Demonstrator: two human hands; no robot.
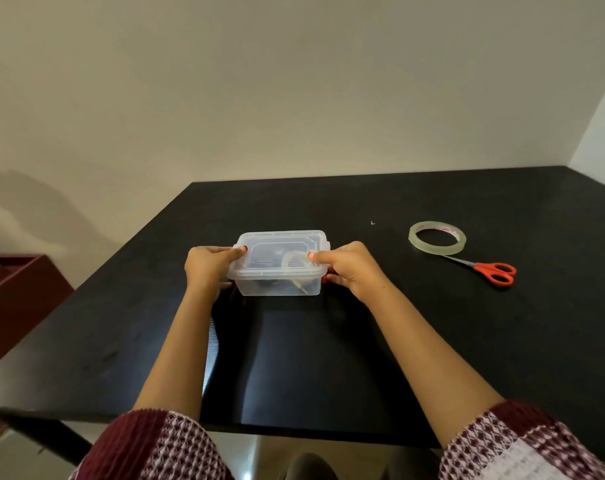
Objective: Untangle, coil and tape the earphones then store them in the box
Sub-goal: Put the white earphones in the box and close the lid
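Note:
A small clear plastic box (278, 284) with its lid (280, 252) on stands in the middle of the black table (432, 323). Through the plastic I see coiled earphones (292, 263), pale cable with a plug end near the front wall, and something dark beside them. My left hand (209, 268) grips the box's left end, thumb on the lid. My right hand (346, 268) grips the right end, thumb pressing the lid's right side.
A roll of clear tape (436, 238) lies flat to the right of the box. Orange-handled scissors (491, 271) lie just in front of the tape. A dark red shelf (17, 292) stands off the table's left edge.

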